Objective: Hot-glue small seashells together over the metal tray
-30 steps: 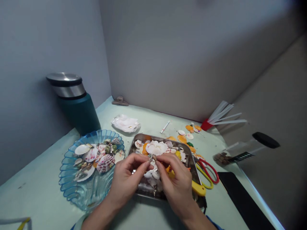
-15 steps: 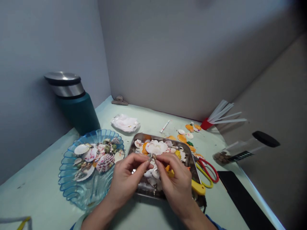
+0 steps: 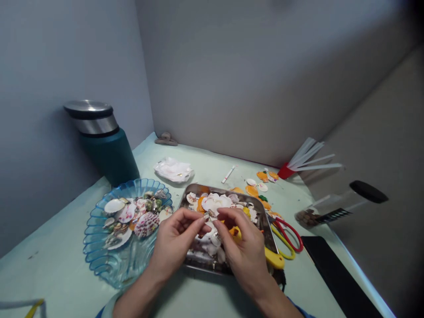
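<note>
My left hand [image 3: 175,240] has thumb and forefinger pinched together over the steel tray [image 3: 276,247]. At its fingertips is a small, brownish, shell-like piece [image 3: 211,213], too small to make out clearly. Close beside it, my right hand [image 3: 245,247] has its thumb and forefinger a little apart, with nothing plainly between them. Beneath both hands the tray holds white, orange and yellow shells, among them a large white shell [image 3: 215,202]. Left of my left hand stands a blue scalloped dish [image 3: 94,251] with mixed shells, including a purple-striped scallop shell [image 3: 146,224].
A teal bottle [image 3: 112,154] stands at the left wall, near a white plastic packet [image 3: 174,170]. To the right are scissors [image 3: 291,234], a yellow-handled tool [image 3: 274,258], orange shells [image 3: 252,191], a clear jar [image 3: 326,210], a red cup of glue sticks [image 3: 286,171] and a black slab [image 3: 338,274].
My right thumb and forefinger have parted slightly from the small piece they were pinching together with my left hand. Both hands stay over the tray.
</note>
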`<state>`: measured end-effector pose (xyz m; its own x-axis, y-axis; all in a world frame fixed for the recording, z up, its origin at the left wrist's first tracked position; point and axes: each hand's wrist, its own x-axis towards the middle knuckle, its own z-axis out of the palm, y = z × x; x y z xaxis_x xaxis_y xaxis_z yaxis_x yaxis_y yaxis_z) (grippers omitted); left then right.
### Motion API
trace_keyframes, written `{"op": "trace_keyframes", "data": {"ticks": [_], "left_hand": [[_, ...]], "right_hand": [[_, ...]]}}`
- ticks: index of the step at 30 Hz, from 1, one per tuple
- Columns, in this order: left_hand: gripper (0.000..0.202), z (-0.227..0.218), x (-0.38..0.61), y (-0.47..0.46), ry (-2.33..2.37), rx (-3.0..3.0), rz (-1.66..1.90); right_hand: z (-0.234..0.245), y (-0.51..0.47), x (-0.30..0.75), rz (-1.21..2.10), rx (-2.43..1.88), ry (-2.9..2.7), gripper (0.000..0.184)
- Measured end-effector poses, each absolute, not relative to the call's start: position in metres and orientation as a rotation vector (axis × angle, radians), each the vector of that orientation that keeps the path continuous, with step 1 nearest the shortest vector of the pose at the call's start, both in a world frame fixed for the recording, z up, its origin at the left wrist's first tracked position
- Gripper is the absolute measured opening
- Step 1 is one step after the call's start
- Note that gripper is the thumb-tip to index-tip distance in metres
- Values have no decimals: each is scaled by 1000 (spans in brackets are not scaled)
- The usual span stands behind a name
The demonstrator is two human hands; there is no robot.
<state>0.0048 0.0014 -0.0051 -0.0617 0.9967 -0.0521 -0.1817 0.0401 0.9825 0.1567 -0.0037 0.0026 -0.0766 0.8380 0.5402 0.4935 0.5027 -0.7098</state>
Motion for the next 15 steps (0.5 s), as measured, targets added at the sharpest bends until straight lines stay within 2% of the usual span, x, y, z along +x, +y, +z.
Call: {"op": "trace_keyframes", "data": {"ticks": [6, 11, 15], "left_hand": [[20, -1, 1, 4, 1098, 852, 1308], [19, -2, -3, 6, 991, 771, 1348], [19, -1, -5, 5, 955, 755, 1365]], "right_hand": [[8, 2, 162, 314, -1166, -1746, 12], [11, 9, 159, 261, -1434, -2288, 14], [7, 14, 147, 222, -1491, -2514, 15]]}}
